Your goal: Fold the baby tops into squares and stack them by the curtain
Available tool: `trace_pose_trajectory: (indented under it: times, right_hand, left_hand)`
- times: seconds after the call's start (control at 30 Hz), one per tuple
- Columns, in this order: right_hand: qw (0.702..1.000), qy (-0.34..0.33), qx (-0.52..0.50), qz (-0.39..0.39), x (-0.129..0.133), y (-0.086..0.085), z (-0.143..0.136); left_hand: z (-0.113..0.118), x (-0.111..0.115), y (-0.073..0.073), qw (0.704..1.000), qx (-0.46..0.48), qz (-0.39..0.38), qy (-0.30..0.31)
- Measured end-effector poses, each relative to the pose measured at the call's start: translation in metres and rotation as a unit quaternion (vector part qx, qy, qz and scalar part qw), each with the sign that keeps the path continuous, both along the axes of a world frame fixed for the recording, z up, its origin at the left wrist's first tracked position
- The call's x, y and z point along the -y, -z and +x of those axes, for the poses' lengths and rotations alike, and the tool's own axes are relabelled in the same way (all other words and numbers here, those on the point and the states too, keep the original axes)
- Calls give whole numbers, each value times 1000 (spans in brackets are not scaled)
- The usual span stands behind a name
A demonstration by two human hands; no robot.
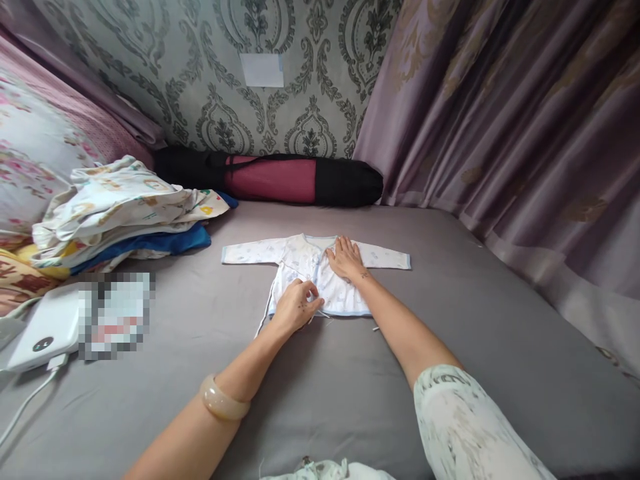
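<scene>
A small white baby shirt (295, 257) with pale blue trim and a faint print lies spread out on the grey bed sheet (480, 347), both sleeves stretched sideways. My right hand (345, 257) rests flat on the upper right of its front, fingers spread. At the lower left of the shirt, my left hand (299, 303) has curled fingers, with thumb and forefinger near the bottom hem. Whether cloth or a tie is between them is hidden. Thin white ties hang from the shirt's left side and show below the hem.
Folded clothes (125, 200) are piled at the left, beside a floral pillow (25, 153). A white power bank (50, 327) with a cable lies near a blurred-out item (120, 317). Along the wall stretches a black and red bag (270, 179); purple curtains (480, 100) hang on the right.
</scene>
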State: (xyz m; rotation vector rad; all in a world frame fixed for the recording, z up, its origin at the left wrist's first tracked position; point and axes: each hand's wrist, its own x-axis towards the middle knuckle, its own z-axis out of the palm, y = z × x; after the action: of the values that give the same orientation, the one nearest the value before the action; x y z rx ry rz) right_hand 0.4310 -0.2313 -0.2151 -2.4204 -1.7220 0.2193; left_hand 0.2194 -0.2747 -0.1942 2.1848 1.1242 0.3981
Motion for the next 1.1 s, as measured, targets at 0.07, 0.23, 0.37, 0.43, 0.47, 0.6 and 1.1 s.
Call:
trace_pose_trajectory:
  times: [0.07, 0.23, 0.37, 0.43, 0.47, 0.6, 1.1]
  right_hand:
    - [1000, -10, -5, -6, 1, 0, 2]
    - [996, -82, -10, -28, 21, -9, 11]
    - [993, -110, -7, -36, 51, -11, 3]
    - [991, -130, -6, -35, 66, -10, -5]
    - [989, -143, -4, -34, 72, -10, -10]
    - [983, -178, -4, -32, 96, -10, -27]
    - [962, -259, -81, -42, 170, -33, -75]
  left_hand:
    - [0, -1, 0, 1000, -1, -3, -2]
    - [-1, -3, 3, 1000, 13, 16, 5]
    - [-2, -3, 4, 999, 18, 25, 13]
    - [-2, -3, 4, 1000, 16, 25, 6]
    - [-2, -3, 5, 1000, 16, 24, 4]
    - [-3, -1, 4, 999, 13, 33, -1]
    - [-11, -1, -4, 996, -14, 87, -30]
